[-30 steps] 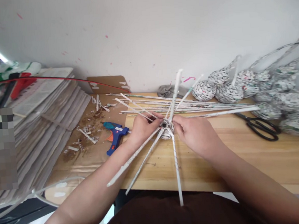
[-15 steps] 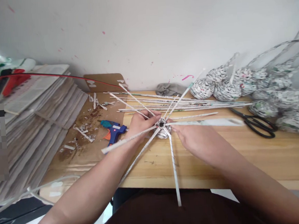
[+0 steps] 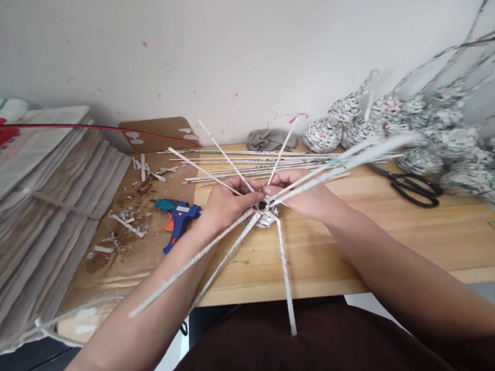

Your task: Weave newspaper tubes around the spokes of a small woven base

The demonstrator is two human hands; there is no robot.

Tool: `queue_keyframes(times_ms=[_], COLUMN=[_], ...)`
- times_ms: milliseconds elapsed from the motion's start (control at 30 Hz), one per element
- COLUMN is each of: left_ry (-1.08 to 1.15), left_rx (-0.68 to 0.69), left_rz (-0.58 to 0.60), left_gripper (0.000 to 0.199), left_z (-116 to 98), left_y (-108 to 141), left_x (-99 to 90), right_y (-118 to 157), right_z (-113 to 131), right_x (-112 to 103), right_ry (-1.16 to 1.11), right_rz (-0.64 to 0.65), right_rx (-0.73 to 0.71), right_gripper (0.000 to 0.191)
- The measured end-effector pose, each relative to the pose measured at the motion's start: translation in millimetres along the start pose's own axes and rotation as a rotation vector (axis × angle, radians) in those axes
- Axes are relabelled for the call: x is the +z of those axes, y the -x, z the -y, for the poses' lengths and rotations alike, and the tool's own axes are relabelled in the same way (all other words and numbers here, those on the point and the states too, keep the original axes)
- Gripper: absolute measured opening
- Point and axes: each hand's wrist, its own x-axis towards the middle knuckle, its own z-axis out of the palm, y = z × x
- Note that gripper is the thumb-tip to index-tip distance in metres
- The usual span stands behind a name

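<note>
A small woven ball of rolled newspaper (image 3: pixel 266 218) is between my hands at the middle of the table, with a dark round hole at its top. Several paper strips fan out from it in all directions; one strip (image 3: pixel 286 274) points down toward my body. My left hand (image 3: pixel 230 203) is closed on the ball's left side, thumb at the rim. My right hand (image 3: pixel 293 186) pinches at the far right rim, where strips cross over it. Its fingertips are partly hidden by these strips.
A blue glue gun (image 3: pixel 179 219) lies left of my left hand, near paper scraps. Bundled newspapers (image 3: pixel 40 219) are stacked at far left. Loose paper sticks (image 3: pixel 237 162) lie behind my hands. Black scissors (image 3: pixel 414 188) and several woven paper balls (image 3: pixel 323 135) are at right.
My right hand has moved from the ball's right side to its far rim, beside the left thumb. The long strips on the right have swung upward and away. The view has shifted slightly.
</note>
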Motion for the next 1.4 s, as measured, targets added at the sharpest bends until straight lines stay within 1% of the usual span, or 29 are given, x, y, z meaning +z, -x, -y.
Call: queue_keyframes(times_ms=[67,133,200,300,367,433,500,633,700,767,833,867,967,1033,1067,1133,1200,1267,1333,1400], left_ry=[-0.030,-0.023,0.004,-0.004,-0.037,-0.059,-0.051,-0.032,-0.019,0.005,0.017,0.020,0.050,0.074,0.080,0.078,0.078,0.079,0.073,0.059], left_rx=[0.005,0.003,0.002,-0.028,-0.046,-0.034,-0.020,-0.068,-0.089,-0.108,-0.115,-0.112,-0.120,-0.148,-0.159,-0.161,-0.145,-0.132,-0.125,-0.120], left_rz=[-0.002,0.002,0.045,0.089,0.069,0.070,0.083,0.065,0.068,0.082,0.088,0.085,0.084,0.104,0.109,0.098,0.074,0.070,0.082,0.096], left_gripper=[0.028,0.029,0.030,0.021,0.016,0.015,0.016,0.017,0.019,0.020,0.021,0.022,0.027,0.032,0.033,0.033,0.031,0.029,0.028,0.027], left_z=[-3.8,-4.9,-3.5,-0.6,0.4,0.9,1.2,0.2,-1.1,-2.1,-2.5,-2.6,-2.2,-1.4,-0.8,0.5,1.7,2.2,1.8,0.9], left_y=[1.2,1.9,1.8,1.3,1.3,1.4,1.5,2.2,2.7,3.0,3.0,2.9,2.2,1.5,1.2,0.7,0.6,0.9,1.3,1.4], left_x=[0.6,0.6,-0.2,-1.7,-2.3,-2.4,-1.8,0.7,1.9,2.5,2.6,2.4,1.4,0.9,0.7,0.8,1.3,2.0,2.2,1.5], right_y=[0.0,2.0,4.3,5.6,4.9,3.8,3.2,4.9,6.0,6.5,6.0,5.5,4.2,4.1,4.4,5.3,6.2,7.2,8.5,10.3], right_z=[0.0,1.5,2.6,1.9,0.4,-0.5,-0.1,5.7,9.6,11.9,11.8,10.9,6.7,4.7,4.3,4.4,5.2,6.5,8.2,10.7], right_x=[5.6,10.5,13.7,14.6,12.6,8.8,3.1,-12.5,-19.5,-23.2,-22.6,-21.0,-14.9,-12.9,-13.0,-14.7,-16.8,-17.7,-16.4,-13.2], right_ry=[-0.053,-0.050,-0.035,0.001,0.031,0.055,0.087,0.249,0.283,0.281,0.288,0.300,0.370,0.410,0.422,0.426,0.429,0.448,0.489,0.559], right_rz=[-0.078,-0.149,-0.181,-0.180,-0.161,-0.121,-0.042,0.180,0.240,0.269,0.263,0.235,0.079,0.027,0.033,0.091,0.152,0.179,0.155,0.089], right_rx=[-0.012,-0.040,-0.099,-0.252,-0.359,-0.412,-0.393,-0.271,-0.229,-0.192,-0.174,-0.188,-0.298,-0.358,-0.372,-0.375,-0.376,-0.387,-0.403,-0.402], right_gripper=[0.021,0.019,0.016,0.012,0.012,0.012,0.016,0.022,0.022,0.020,0.021,0.022,0.021,0.018,0.017,0.017,0.020,0.022,0.023,0.021])
